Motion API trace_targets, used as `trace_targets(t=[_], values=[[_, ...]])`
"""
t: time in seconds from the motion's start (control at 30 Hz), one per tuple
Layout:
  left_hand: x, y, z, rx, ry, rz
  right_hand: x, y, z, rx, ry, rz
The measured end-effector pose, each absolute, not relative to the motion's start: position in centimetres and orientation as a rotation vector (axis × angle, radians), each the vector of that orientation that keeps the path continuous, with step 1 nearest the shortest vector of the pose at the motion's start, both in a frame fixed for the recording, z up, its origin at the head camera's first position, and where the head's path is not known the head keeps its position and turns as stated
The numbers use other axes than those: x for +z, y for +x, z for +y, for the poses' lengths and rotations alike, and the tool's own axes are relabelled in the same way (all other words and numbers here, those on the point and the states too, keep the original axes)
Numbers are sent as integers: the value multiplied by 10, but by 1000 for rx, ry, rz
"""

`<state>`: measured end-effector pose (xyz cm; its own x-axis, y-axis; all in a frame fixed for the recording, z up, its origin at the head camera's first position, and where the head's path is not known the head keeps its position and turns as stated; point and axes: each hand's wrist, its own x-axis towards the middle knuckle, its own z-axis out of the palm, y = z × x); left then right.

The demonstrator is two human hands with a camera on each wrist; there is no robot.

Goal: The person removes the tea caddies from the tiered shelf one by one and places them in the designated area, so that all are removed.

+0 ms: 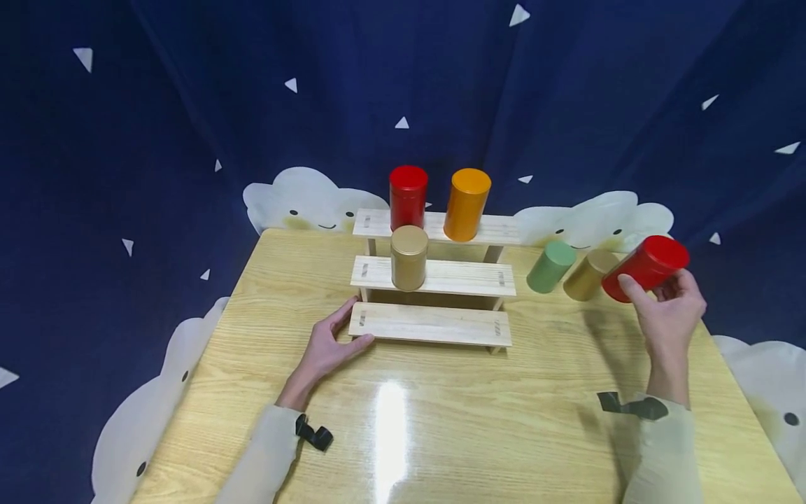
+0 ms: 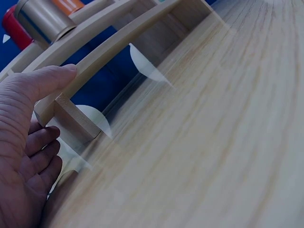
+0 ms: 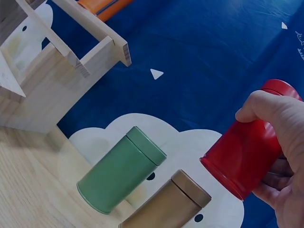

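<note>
My right hand [image 1: 674,308] grips a red tin [image 1: 651,262] at the right side of the table, thumb on one side and fingers round the other. In the right wrist view this tin [image 3: 247,152] is tilted and appears raised off the table. Beside it stand a gold tin [image 1: 590,275] and a green tin [image 1: 550,267]. My left hand [image 1: 330,346] holds the left end of the lowest step of a three-step wooden shelf [image 1: 431,323]. In the left wrist view its thumb lies over the plank and the fingers [image 2: 45,147] curl by the end.
Another red tin [image 1: 408,199] and an orange tin [image 1: 467,204] stand on the shelf's top step. A second gold tin [image 1: 408,259] is on the middle step, left of centre. Behind the wooden table [image 1: 472,420] hangs a dark blue curtain [image 1: 352,84] with white clouds and triangles.
</note>
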<state>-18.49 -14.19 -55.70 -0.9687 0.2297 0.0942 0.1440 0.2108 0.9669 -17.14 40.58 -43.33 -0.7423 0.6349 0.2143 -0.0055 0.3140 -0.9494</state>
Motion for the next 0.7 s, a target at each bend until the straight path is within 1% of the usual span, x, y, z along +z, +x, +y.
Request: trace_targets(t=[0.47, 0.7], values=[[-555, -185, -141, 1883, 361, 2414, -439, -174, 414, 1411, -599, -2016], [-556, -186, -142, 1899, 377, 2400, -442, -174, 419, 1499, -611, -1958]])
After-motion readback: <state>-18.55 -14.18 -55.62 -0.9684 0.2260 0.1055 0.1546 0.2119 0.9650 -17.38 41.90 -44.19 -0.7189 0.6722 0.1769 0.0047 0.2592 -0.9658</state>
